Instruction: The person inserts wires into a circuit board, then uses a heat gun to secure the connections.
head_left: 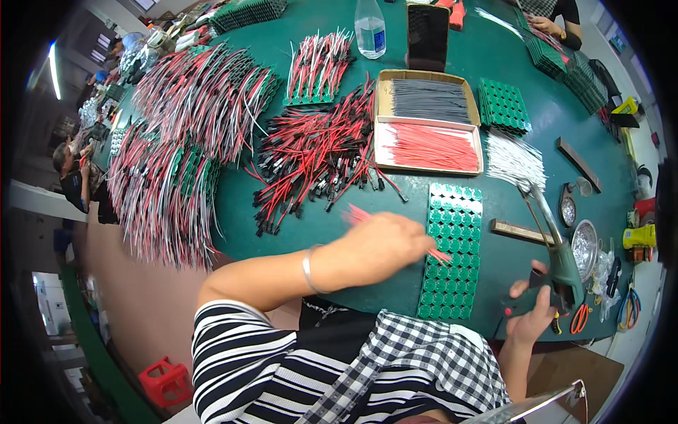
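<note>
My left hand [385, 247] is closed around a small bunch of red wires [440, 256]. Their ends stick out on both sides of the fist, some over the left edge of a long green circuit-board panel [454, 244] lying flat on the table. To the right of that panel, my right hand [533, 307] grips a green soldering gun [565, 272] by its handle. The gun's long metal tip points away from me, toward a pile of white wires [515, 159]. Part of the right hand's fingers is hidden by the handle.
Boxes of red wires [431, 147] and grey wires [429, 99] stand ahead, beside loose red-black connector leads [318, 148]. Wired boards [169, 191] pile up at left. A bottle [370, 32], metal dish [584, 247] and scissors [580, 319] lie around. A co-worker's hand [547, 27] shows far right.
</note>
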